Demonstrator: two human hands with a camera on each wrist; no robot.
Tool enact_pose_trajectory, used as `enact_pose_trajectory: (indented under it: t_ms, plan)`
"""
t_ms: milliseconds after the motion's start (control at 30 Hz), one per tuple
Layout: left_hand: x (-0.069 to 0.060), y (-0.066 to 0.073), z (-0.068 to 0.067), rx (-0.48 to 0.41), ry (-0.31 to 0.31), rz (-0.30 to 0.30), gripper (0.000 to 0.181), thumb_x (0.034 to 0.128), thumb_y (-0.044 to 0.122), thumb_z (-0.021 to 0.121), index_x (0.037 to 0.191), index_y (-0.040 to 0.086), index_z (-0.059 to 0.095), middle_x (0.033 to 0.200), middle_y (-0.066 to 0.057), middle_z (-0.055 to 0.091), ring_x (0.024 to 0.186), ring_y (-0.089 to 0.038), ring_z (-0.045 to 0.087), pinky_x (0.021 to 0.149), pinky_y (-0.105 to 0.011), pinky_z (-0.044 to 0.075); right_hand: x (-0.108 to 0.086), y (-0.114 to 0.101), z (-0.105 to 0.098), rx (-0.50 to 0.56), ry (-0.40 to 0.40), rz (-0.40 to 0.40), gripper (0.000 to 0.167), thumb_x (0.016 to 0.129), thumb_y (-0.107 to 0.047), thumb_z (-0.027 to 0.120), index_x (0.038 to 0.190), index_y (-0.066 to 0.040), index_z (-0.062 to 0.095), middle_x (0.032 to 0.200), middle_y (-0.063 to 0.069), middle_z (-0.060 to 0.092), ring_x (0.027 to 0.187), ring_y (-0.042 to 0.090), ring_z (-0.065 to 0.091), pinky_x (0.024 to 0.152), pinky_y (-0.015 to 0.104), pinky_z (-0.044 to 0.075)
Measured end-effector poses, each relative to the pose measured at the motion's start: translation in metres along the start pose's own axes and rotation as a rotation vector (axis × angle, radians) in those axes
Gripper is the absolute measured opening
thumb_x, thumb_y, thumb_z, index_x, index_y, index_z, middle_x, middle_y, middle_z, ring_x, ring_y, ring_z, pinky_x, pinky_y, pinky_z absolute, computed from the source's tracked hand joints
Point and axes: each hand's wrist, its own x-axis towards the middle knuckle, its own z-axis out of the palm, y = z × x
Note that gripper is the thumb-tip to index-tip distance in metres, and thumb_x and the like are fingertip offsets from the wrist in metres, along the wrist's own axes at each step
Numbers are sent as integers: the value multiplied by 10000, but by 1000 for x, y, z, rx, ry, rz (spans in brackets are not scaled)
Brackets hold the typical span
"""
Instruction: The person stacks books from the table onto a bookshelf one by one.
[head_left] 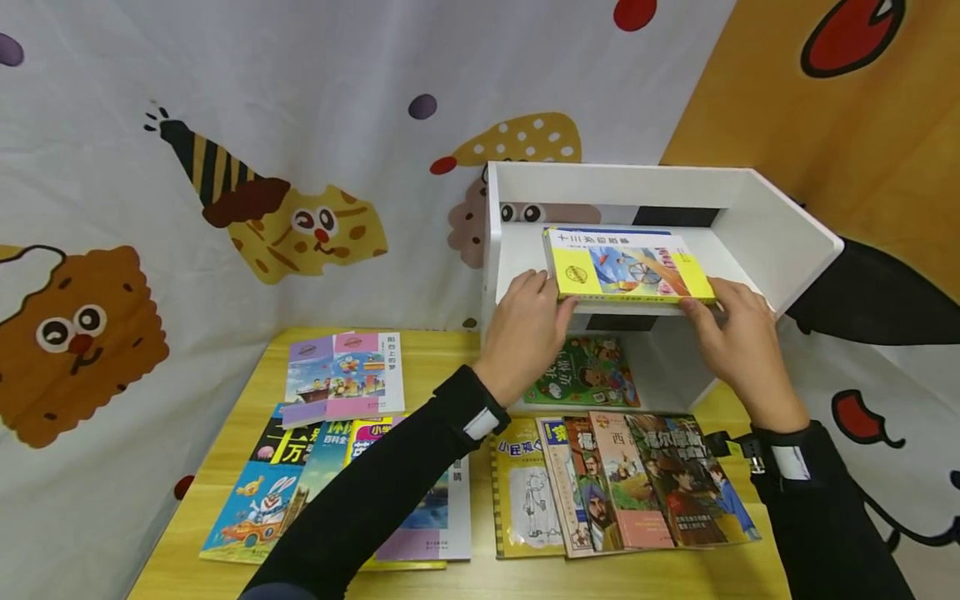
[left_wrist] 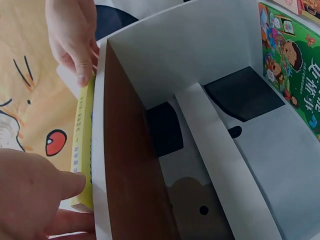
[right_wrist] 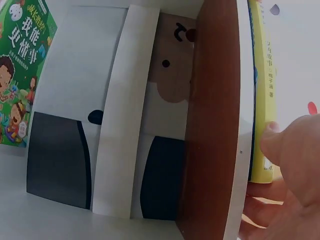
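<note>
A yellow-and-white book (head_left: 637, 267) lies flat on the upper shelf of a white bookshelf (head_left: 615, 177), over a blue-edged one. My left hand (head_left: 521, 337) grips its left front corner, thumb on the spine. The right front corner is held by my right hand (head_left: 742, 346), thumb at the front edge. In the left wrist view the yellow spine (left_wrist: 82, 145) runs along the shelf edge between both hands. The right wrist view shows my right thumb against the yellow spine (right_wrist: 265, 100), fingers partly hidden behind the book.
On the lower shelf lies a green book (head_left: 592, 371). Several overlapping books, among them a dark one (head_left: 686, 492), lie on the yellow table (head_left: 600, 579) before the shelf. More books, including a pink one (head_left: 360, 375), lie at the left. A patterned cloth hangs behind.
</note>
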Motion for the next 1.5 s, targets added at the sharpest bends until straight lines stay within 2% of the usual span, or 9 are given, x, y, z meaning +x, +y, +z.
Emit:
enact_pose_trajectory:
  t_ms: [200, 433, 700, 833, 1100, 1333, 1500]
  plan:
    - [4, -3, 3, 51, 23, -11, 417, 1165, 387, 578, 1199, 51, 821, 1224, -107, 816, 1267, -276, 727, 1169, -365, 565, 4, -3, 1, -12, -22, 46, 673, 1148, -455, 572, 1618, 23, 510, 1636, 357, 460, 1526, 588, 392, 1197, 824, 300]
    - [6, -5, 8, 57, 51, -31, 417, 1159, 400, 588, 1041, 96, 849, 1132, -79, 839, 1203, -277, 737, 1109, -369, 592, 9, -1, 6, 0, -2, 53, 660, 1145, -421, 593, 1611, 40, 513, 1644, 352, 453, 1525, 580, 379, 1206, 806, 279]
    - [7, -6, 9, 71, 75, -25, 391, 1152, 386, 607, 1095, 99, 867, 1114, -64, 847, 1167, -264, 745, 1067, -358, 611, 13, -3, 6, -6, 8, 89, 718, 1139, -450, 589, 1623, 69, 477, 1668, 339, 439, 1535, 575, 354, 1214, 788, 264]
    - [7, -4, 8, 109, 70, -23, 389, 1156, 384, 601, 1149, 95, 862, 1139, -59, 848, 1176, -260, 744, 1079, -350, 605, 14, -4, 7, -15, 9, 107, 718, 1141, -437, 587, 1622, 83, 469, 1682, 333, 430, 1543, 571, 345, 1210, 789, 269]
    - [7, -2, 7, 120, 58, -32, 400, 1164, 379, 582, 1214, 85, 848, 1202, -64, 842, 1204, -257, 737, 1094, -343, 600, 14, -6, 7, -10, 4, 130, 709, 1147, -438, 568, 1626, 74, 467, 1689, 331, 425, 1546, 566, 334, 1203, 794, 273]
    - [5, -4, 8, 66, 63, -38, 375, 1168, 340, 581, 1196, 74, 845, 1208, -79, 838, 1228, -257, 736, 1128, -351, 588, 11, -4, 7, -3, 1, 114, 759, 1139, -497, 563, 1619, 85, 473, 1665, 357, 432, 1531, 577, 342, 1191, 787, 276]
    - [3, -4, 8, 58, 63, -38, 354, 1170, 310, 578, 1189, 76, 843, 1229, -76, 828, 1247, -251, 725, 1102, -340, 606, 8, -2, 6, 3, 5, 108, 760, 1136, -496, 563, 1617, 86, 475, 1674, 343, 433, 1549, 571, 346, 1210, 792, 283]
